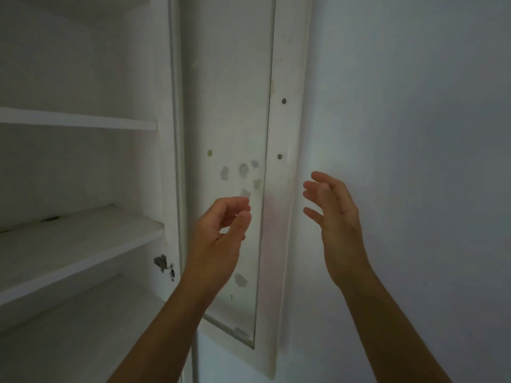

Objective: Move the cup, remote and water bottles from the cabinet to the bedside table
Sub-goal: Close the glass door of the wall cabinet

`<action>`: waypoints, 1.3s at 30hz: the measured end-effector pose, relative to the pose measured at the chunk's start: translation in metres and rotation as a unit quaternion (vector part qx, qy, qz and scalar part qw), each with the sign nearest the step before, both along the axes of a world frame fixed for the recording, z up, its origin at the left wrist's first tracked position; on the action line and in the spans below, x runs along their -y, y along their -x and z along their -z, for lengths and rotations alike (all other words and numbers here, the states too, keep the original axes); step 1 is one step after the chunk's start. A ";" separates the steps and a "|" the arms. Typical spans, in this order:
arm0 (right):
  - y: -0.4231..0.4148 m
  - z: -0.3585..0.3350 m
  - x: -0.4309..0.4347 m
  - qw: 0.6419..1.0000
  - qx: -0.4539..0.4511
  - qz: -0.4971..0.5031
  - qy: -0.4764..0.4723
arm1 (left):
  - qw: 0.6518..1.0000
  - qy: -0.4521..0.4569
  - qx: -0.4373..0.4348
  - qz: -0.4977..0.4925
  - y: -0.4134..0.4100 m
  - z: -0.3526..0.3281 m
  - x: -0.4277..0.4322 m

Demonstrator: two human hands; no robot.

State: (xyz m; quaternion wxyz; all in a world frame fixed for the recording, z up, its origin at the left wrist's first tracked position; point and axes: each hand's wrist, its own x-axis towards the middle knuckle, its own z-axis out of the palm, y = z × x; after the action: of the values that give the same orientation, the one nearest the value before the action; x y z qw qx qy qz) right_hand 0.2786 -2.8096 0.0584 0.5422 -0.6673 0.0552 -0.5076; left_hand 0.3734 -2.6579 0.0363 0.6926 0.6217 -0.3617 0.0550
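1. Open white cabinet [83,189] fills the left half of the frame, with two shelves [77,121] in view — upper one at mid-left, lower one below it, both bare where visible.
2. Cabinet door [235,134] stands swung open at centre, its inner panel marked with grey patches and two small screws along the right edge.
3. Metal hinge [161,262] sits on the cabinet frame at lower left of centre.
4. Plain white wall [414,106] covers the right side.
5. Left hand [218,239] raised in front of the door panel at lower centre, fingers curled loosely toward the thumb — gripping nothing.
6. Right hand [334,217] raised right of centre before the door's edge, fingers spread and slightly bent, empty.
7. Cup, remote and water bottles nowhere in view; bedside table also out of frame.
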 end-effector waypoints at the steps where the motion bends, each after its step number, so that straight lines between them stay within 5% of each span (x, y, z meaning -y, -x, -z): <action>1: -0.005 -0.001 0.005 1.000 -0.010 0.001 -0.003 | 1.000 -0.007 0.005 -0.007 -0.003 -0.002 0.007; 13: -0.044 -0.010 0.032 0.995 -0.090 -0.036 -0.009 | 0.994 -0.052 0.050 -0.076 -0.027 -0.029 0.073; 39: -0.048 -0.013 0.022 0.987 -0.013 -0.138 0.087 | 0.972 -0.019 0.144 -0.185 -0.022 -0.012 0.041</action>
State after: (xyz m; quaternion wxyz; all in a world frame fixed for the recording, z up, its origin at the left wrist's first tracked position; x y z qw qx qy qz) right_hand 0.3270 -2.8311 0.0714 0.5460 -0.7199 -0.0748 -0.4220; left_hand 0.3954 -2.6993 0.0484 0.5993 0.6762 -0.3370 0.2646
